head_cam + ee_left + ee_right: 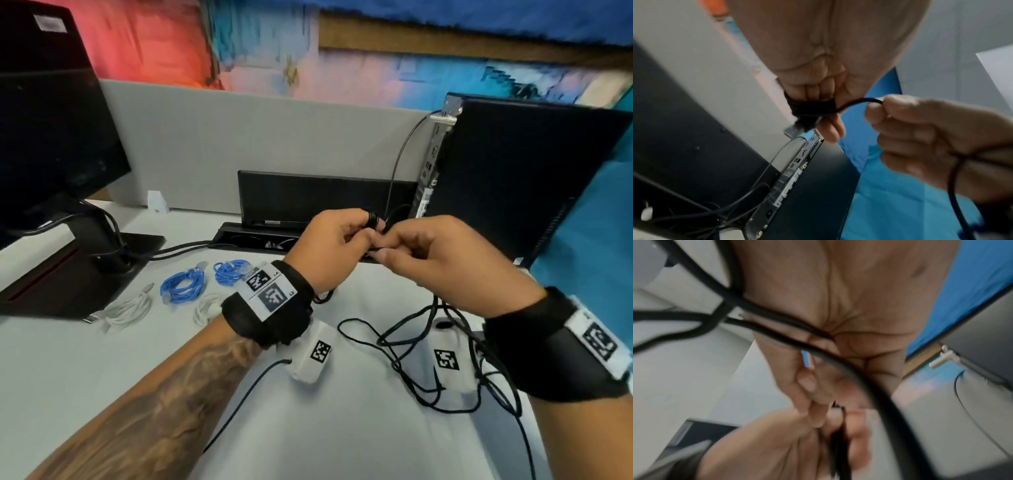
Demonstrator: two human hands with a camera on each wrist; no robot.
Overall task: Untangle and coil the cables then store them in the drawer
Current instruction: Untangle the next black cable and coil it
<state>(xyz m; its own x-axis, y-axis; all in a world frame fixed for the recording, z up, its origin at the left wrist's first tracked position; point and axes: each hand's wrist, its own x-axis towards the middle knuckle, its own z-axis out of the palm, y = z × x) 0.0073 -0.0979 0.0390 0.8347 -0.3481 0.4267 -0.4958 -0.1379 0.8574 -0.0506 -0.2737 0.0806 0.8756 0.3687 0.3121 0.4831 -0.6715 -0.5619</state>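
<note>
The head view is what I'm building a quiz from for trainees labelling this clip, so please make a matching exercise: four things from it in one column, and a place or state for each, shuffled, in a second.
Things:
1. black cable
2. blue cables
3. white cables
4. computer tower

Places or states:
A. coiled, lying on the desk near the monitor stand
B. standing upright at the right of the desk
C. loose and looped, one end in both hands
D. bundled, nearest the monitor base's front edge

Pairs: 1-C, 2-A, 3-D, 4-B
</note>
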